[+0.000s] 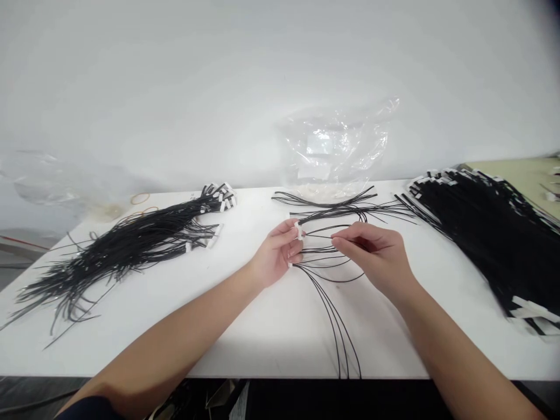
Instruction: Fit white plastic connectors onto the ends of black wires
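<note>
Near the middle of the table, my left hand (277,251) is closed on a small white connector (299,230), its fingers covering part of it. Several thin black wires run rightward from the connector side. Just to the right, my right hand (374,251) pinches one black wire (318,235) between thumb and fingertips, close to the connector. Other wires loop beneath the right hand, and a few (335,318) droop toward the table's front edge from a white end below the left fingers. Loose black wires (328,200) lie just beyond both hands.
A heap of black wires with white connectors (131,239) lies on the left. A larger black wire stack (485,233) covers the right side. Clear plastic bags (339,149) lean at the back wall, near rubber bands (140,198). The white table (245,338) ends close in front.
</note>
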`<state>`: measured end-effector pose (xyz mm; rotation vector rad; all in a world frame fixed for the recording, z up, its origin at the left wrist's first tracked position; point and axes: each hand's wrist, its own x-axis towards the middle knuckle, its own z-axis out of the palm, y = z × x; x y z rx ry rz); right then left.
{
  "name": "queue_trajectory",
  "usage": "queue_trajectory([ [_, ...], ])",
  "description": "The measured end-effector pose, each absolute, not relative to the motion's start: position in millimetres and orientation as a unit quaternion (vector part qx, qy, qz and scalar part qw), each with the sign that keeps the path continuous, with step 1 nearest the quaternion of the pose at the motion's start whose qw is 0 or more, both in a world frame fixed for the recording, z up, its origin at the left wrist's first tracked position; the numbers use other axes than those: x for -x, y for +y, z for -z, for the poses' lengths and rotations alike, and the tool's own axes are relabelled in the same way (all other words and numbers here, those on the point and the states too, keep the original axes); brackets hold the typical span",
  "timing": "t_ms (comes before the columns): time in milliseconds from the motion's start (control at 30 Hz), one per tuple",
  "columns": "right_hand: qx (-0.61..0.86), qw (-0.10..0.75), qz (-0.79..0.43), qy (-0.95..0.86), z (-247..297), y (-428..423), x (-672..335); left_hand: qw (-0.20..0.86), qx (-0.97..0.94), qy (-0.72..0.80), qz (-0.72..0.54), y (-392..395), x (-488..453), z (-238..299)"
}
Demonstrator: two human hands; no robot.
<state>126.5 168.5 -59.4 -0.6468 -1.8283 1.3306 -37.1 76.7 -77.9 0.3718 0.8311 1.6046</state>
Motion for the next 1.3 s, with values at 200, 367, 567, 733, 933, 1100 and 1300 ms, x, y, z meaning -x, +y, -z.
queue_trajectory([
  [200, 0.28, 0.372, -0.479, -0.744, 61.2, 169.5, -125.9, 0.608, -0.168, 0.355, -0.69, 76.9, 37.4, 78.5],
  [367, 0.29, 0.379, -0.464, -0.746, 62.0, 169.5, -125.3, 0.61, -0.165, 0.353, -0.69, 76.8, 37.2, 78.4],
  [567, 0.272, 0.38, -0.436, -0.769, 62.7, 170.4, -125.0, 0.608, -0.17, 0.353, -0.69, 76.7, 36.2, 78.5],
  [733, 0.197, 0.405, -0.36, -0.817, 63.6, 172.0, -127.6, 0.606, -0.176, 0.359, -0.687, 76.2, 36.1, 79.8],
  [933, 0.084, 0.443, -0.191, -0.872, 77.5, 177.9, -129.8, 0.605, -0.182, 0.375, -0.679, 76.9, 36.4, 80.4],
  [1100, 0.096, 0.408, -0.078, -0.905, 81.2, 178.0, -131.3, 0.602, -0.185, 0.395, -0.669, 77.1, 35.3, 80.7],
  [1300, 0.087, 0.419, -0.017, -0.904, 79.2, 171.4, -127.3, 0.608, -0.198, 0.415, -0.647, 77.9, 35.8, 82.2],
])
